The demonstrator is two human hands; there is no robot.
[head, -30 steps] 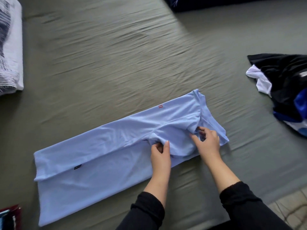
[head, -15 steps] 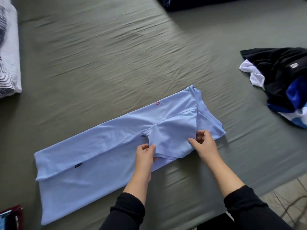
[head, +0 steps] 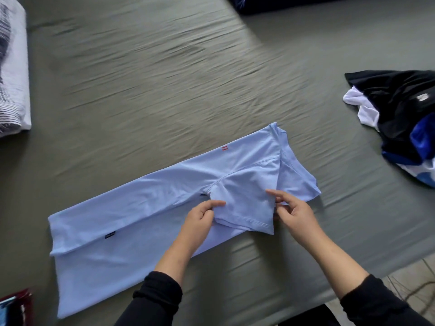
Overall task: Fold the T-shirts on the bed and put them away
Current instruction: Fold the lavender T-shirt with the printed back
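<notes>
A light blue T-shirt [head: 131, 208] lies on the grey-green bed [head: 164, 78], folded lengthwise into a long strip that runs from lower left to upper right. Its sleeve [head: 244, 203] is turned over onto the body. My left hand [head: 200, 217] pinches the sleeve's left edge near the armpit seam. My right hand [head: 292, 208] pinches the sleeve's right edge, thumb on top. A heap of unfolded shirts [head: 404, 109], black, white and blue, sits at the right edge of the bed.
A white and striped bundle of bedding [head: 11, 78] lies at the far left. A dark item [head: 270, 3] sits at the top edge. A red-edged object [head: 16, 307] shows at the bottom left corner. Tiled floor [head: 414, 285] shows at the lower right.
Both hands have drawn the sleeve flatter over the shirt's body and slid slightly toward me. The shirt's long strip has stayed in place.
</notes>
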